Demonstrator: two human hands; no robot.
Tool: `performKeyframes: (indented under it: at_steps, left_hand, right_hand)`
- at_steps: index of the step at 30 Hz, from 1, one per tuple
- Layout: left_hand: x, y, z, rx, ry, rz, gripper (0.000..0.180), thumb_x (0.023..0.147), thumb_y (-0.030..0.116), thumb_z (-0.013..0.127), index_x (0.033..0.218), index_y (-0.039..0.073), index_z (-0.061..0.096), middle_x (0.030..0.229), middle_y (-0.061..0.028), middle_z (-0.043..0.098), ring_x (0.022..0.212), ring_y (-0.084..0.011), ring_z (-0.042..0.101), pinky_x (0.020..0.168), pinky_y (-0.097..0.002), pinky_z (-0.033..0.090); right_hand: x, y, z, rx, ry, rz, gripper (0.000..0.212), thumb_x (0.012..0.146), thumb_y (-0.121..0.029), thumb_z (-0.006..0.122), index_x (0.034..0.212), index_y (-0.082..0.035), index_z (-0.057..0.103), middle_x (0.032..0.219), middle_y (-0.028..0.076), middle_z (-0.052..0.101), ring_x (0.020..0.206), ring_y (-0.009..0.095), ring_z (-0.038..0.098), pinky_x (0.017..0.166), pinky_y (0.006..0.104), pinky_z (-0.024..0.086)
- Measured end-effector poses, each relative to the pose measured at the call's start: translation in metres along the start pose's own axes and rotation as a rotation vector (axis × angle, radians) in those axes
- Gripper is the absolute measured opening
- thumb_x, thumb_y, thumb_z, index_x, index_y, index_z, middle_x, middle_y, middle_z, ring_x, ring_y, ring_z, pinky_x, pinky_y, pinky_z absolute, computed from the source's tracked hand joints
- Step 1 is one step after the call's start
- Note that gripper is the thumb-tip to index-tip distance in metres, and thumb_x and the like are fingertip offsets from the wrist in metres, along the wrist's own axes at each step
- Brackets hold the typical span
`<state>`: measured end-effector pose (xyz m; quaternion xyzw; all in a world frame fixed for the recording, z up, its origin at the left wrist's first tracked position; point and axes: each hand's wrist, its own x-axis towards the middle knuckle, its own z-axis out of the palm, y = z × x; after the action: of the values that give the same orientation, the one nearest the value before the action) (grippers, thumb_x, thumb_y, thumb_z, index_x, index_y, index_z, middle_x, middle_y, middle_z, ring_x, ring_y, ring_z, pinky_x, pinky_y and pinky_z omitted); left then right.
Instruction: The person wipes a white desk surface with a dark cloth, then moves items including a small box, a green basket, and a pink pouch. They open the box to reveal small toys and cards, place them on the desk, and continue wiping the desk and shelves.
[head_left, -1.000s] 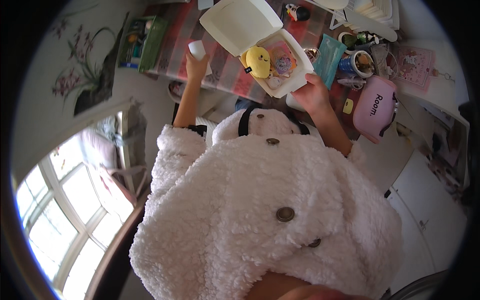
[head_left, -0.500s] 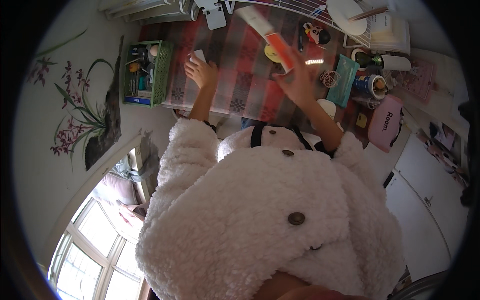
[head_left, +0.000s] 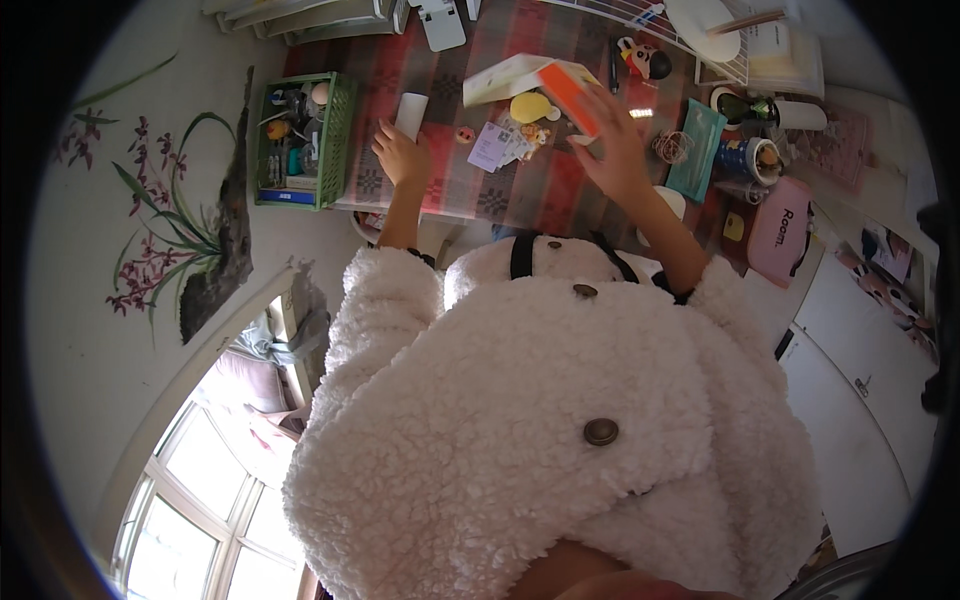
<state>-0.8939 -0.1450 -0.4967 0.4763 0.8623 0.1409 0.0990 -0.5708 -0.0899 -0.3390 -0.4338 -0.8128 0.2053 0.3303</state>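
Note:
My right hand [head_left: 612,150], on the right part of the table, is closed on an orange and cream folded cardboard piece [head_left: 568,98] like an opened box. Its cream part spreads leftward above the table. Under it lie a rounded yellow item [head_left: 530,107], a pale lilac card [head_left: 488,147] and several small printed pieces [head_left: 522,143]. My left hand [head_left: 403,160] rests farther left, fingers bent at the lower end of a smooth white oblong object [head_left: 410,116]. The hand hides that end. A small round pinkish item [head_left: 465,135] lies between the hands.
A green plastic basket [head_left: 342,130] of small things stands at the left. To the right are a teal packet [head_left: 695,150], a coil of thin wire [head_left: 672,146], a blue cup [head_left: 735,155] and a pink pouch [head_left: 780,235]. A cartoon figure [head_left: 640,58] stands near the white wire rack [head_left: 610,12].
The cardboard piece has tilted and come lower, its cream part now fanned leftward. The card and small pieces beneath now show clearly. More of the white object shows beside my left hand.

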Motion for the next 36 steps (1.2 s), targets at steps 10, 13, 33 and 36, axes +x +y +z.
performKeyframes:
  at_steps: [10,13,33,36]
  left_hand:
    - [0.021,0.016,-0.016,-0.897,-0.403,-0.306,0.05,0.083,0.03,0.07,0.117,-0.003,0.054,0.094,-0.0125,0.064,0.078,-0.0244,0.066,0.069,-0.0357,0.054]
    - [0.015,0.048,-0.04,-1.193,-0.656,-0.317,0.044,0.087,0.029,0.068,0.116,0.0,0.054,0.09,-0.0087,0.063,0.075,-0.0183,0.064,0.067,-0.0303,0.053]
    - [-0.023,0.184,-0.087,-0.882,-0.804,0.506,0.045,0.08,0.023,0.074,0.117,0.004,0.057,0.097,-0.0076,0.066,0.073,-0.0157,0.063,0.064,-0.0307,0.049]
    - [-0.026,0.175,-0.079,-0.82,-0.661,0.497,0.048,0.078,0.022,0.077,0.117,0.003,0.058,0.109,-0.0128,0.066,0.098,-0.0234,0.065,0.083,-0.0345,0.05]
  right_hand:
    - [-0.068,0.037,0.001,0.929,0.463,1.163,0.063,0.087,-0.02,0.07,0.136,0.0,0.036,0.126,0.014,0.052,0.11,0.023,0.056,0.091,0.0354,0.049]
    - [-0.081,0.048,0.005,0.473,0.279,1.172,0.065,0.086,-0.026,0.072,0.135,0.001,0.039,0.122,0.014,0.055,0.108,0.025,0.057,0.094,0.0362,0.046]
    - [0.017,0.002,0.005,0.614,-0.148,0.752,0.059,0.077,-0.03,0.08,0.121,-0.002,0.053,0.106,0.01,0.062,0.093,0.018,0.061,0.081,0.0324,0.05]
    - [0.017,0.002,0.013,0.502,-0.215,0.666,0.063,0.076,-0.029,0.081,0.124,-0.002,0.051,0.113,0.01,0.057,0.094,0.019,0.059,0.082,0.0326,0.049]
